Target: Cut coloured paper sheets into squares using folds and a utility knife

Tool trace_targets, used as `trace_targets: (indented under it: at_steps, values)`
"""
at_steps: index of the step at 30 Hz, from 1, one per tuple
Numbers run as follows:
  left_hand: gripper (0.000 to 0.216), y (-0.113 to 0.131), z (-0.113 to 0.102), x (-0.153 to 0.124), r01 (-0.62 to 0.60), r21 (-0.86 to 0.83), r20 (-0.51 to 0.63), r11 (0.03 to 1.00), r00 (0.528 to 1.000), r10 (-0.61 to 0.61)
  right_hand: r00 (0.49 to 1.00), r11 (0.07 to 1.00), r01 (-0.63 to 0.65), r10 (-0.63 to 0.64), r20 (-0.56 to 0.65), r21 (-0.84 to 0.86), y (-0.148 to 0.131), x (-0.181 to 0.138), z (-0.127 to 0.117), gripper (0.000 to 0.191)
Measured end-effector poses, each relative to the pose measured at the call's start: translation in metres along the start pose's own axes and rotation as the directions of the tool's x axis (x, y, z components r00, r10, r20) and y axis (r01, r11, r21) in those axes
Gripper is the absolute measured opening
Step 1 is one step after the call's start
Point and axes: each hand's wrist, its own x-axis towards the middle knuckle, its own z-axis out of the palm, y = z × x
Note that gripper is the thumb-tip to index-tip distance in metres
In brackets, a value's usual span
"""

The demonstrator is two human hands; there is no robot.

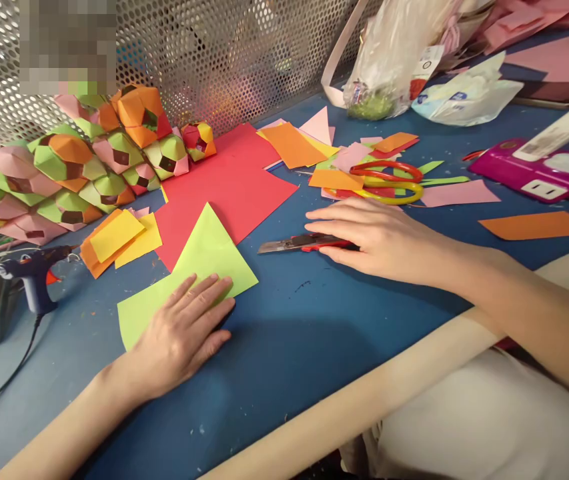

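My left hand [184, 337] lies flat, fingers spread, on a sheet of light green paper [214, 250]. One part of this sheet is folded into a pointed triangle, and its tip overlaps a large red sheet [234, 187]. To the right, my right hand [364, 237] rests with fingers stretched out over a box cutter [314, 244]. The metal blade points left, towards the green paper. Part of the red and black handle is hidden under the hand, and the fingers are not wrapped round it. Behind that hand lie red and yellow scissors [394, 193].
Folded paper modules [69, 160] are stacked along a perforated metal screen [264, 60]. A hot glue gun [37, 273] with its cord stands at left. Yellow and orange paper pieces [124, 237], a purple tool [539, 170], an orange strip [537, 225] and a plastic bag [384, 60] surround the work area.
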Motion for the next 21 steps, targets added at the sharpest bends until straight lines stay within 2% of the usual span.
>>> trace_targets:
  at_steps: [3,6,8,10,15,21]
  values:
    - [0.042,0.023,0.003,-0.003,0.003,-0.001,0.0,1.0,1.0,-0.003,0.995,0.995,0.098,-0.098,-0.027,0.009,-0.031,0.012,0.002,0.03]
    - [0.047,0.042,0.004,-0.007,0.053,-0.003,-0.008,0.999,0.999,-0.053,0.945,0.937,0.322,-0.326,0.005,0.135,-0.073,0.024,0.012,0.033]
    - [0.049,0.049,0.003,-0.011,0.106,-0.021,-0.022,0.994,0.994,-0.107,0.911,0.895,0.385,-0.407,0.061,0.225,-0.096,0.03,0.022,0.038]
    - [0.049,0.051,0.002,-0.015,0.161,-0.036,-0.025,0.986,0.986,-0.162,0.9,0.877,0.398,-0.431,0.072,0.27,-0.11,0.034,0.033,0.045]
    - [0.05,0.049,0.007,-0.023,0.216,-0.006,-0.026,0.976,0.976,-0.216,0.902,0.867,0.39,-0.427,0.059,0.309,-0.117,0.035,0.05,0.056]
    - [0.049,0.051,0.006,-0.036,0.202,0.133,-0.044,0.97,0.979,-0.198,0.896,0.893,0.413,-0.434,0.096,0.18,-0.11,0.026,0.048,0.059]
